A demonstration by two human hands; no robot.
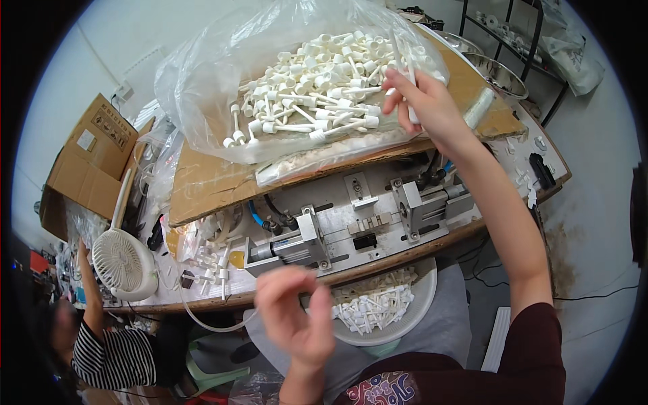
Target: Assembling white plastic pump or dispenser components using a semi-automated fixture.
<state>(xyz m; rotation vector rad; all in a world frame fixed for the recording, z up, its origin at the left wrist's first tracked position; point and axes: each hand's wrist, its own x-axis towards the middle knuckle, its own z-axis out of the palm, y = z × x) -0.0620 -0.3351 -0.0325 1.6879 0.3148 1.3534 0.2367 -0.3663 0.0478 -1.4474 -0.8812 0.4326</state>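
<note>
My right hand (425, 104) is raised over the near right part of a pile of white plastic parts (310, 74). Each part in the pile has a thin stem and a cup-shaped head. Long white plastic sticks (411, 84) lie in its closed fingers, their tips standing up past them. My left hand (297, 314) hovers in front of the metal clamping fixture (358, 236), slightly blurred. Its fingers are curled loosely, the thumb stands apart, and nothing shows between them. Below, a white basket (426, 297) on my lap holds many similar white pieces (374, 307).
A clear plastic bag (196, 88) lies around the pile on cardboard (202, 182). Left stand a white fan (123, 263), loose white parts (212, 266) and a cardboard box (94, 155). A person in a striped shirt (115, 354) sits at lower left. Metal bowls (499, 74) stand back right.
</note>
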